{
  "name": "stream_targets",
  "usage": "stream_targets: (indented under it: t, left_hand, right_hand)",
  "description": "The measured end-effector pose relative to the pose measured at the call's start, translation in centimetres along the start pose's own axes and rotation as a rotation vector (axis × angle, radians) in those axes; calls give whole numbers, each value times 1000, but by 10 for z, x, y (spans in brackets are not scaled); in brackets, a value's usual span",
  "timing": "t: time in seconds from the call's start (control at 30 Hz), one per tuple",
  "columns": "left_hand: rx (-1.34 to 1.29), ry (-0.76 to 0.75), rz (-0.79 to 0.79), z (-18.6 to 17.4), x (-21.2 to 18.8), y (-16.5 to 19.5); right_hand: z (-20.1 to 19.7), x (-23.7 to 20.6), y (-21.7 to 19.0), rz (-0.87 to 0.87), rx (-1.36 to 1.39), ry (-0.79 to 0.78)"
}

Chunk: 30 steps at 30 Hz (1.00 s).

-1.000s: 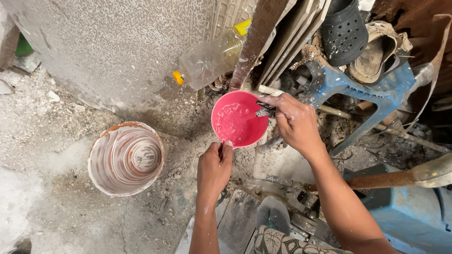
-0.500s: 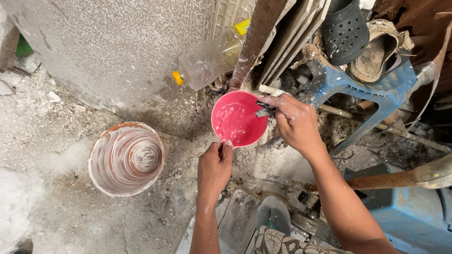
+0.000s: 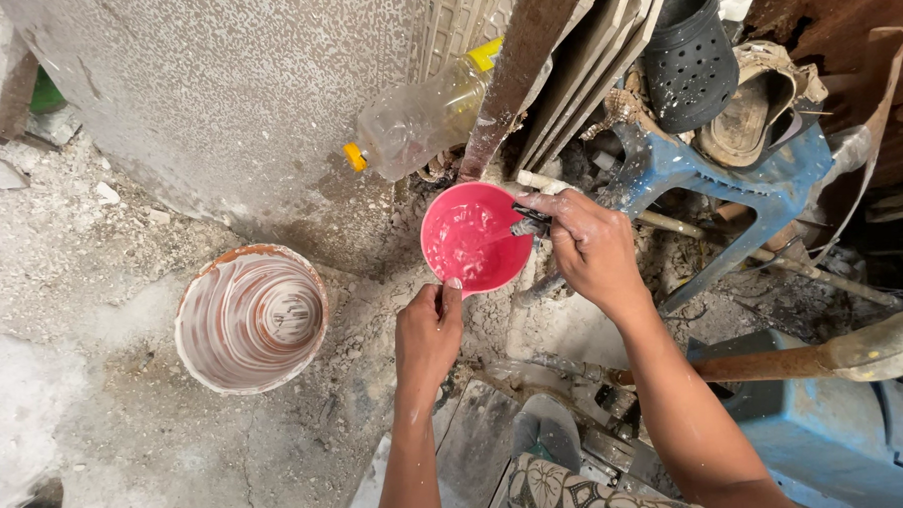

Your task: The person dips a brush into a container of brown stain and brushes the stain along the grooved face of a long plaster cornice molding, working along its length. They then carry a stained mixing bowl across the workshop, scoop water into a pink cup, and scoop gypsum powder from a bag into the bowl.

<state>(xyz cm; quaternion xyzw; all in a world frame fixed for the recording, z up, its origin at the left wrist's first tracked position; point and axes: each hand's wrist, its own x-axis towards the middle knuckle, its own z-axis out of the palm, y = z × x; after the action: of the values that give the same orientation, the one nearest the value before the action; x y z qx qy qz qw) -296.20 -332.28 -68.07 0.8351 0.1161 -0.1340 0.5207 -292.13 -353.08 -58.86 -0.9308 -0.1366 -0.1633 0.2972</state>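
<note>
- Small bowl point(image 3: 474, 236): bright pink, pink liquid inside.
- Bucket point(image 3: 251, 317): orange rim, interior streaked in white and brown rings.
- Plastic bottle point(image 3: 417, 120): clear, orange cap, yellow label.
- Stool point(image 3: 739, 179): blue, spattered white.
- Clog point(image 3: 690, 55): black, white specks.
- Ground point(image 3: 61, 258): grey-white, dusty.
- Garment at the bottom edge point(image 3: 570, 490): beige with dark floral pattern.

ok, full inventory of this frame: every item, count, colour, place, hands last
bowl: 1, pink, wet inside, centre, against the wall base
tool: 1, dark, small, at the bowl's right rim; kind unclear
bucket: 1, orange rim, whitish-coated inside, on the ground at left
plastic bottle: 1, clear, yellow cap, lying above the bowl
stool: 1, blue, tipped, upper right
clog: 1, black, on the stool
worn shoe: 1, tan, beside the clog
left hand: grips the bowl's near rim
right hand: holds the tool at the bowl
</note>
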Motion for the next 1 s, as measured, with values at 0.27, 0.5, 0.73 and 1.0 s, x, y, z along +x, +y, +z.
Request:
stream_targets:
  t: [0.27, 0.5, 0.73, 1.0]
  left_hand:
    - [-22, 26, 13, 3, 3, -4]
    - [3, 49, 72, 8, 5, -10]
    - [6, 18, 21, 8, 4, -6]
    - [7, 27, 42, 9, 4, -5]
  right_hand:
    - [2, -1, 3, -26, 1, 3]
    - [4, -3, 4, -27, -3, -1]
    - [4, -2, 4, -18, 19, 17]
    - [3, -2, 4, -15, 25, 18]
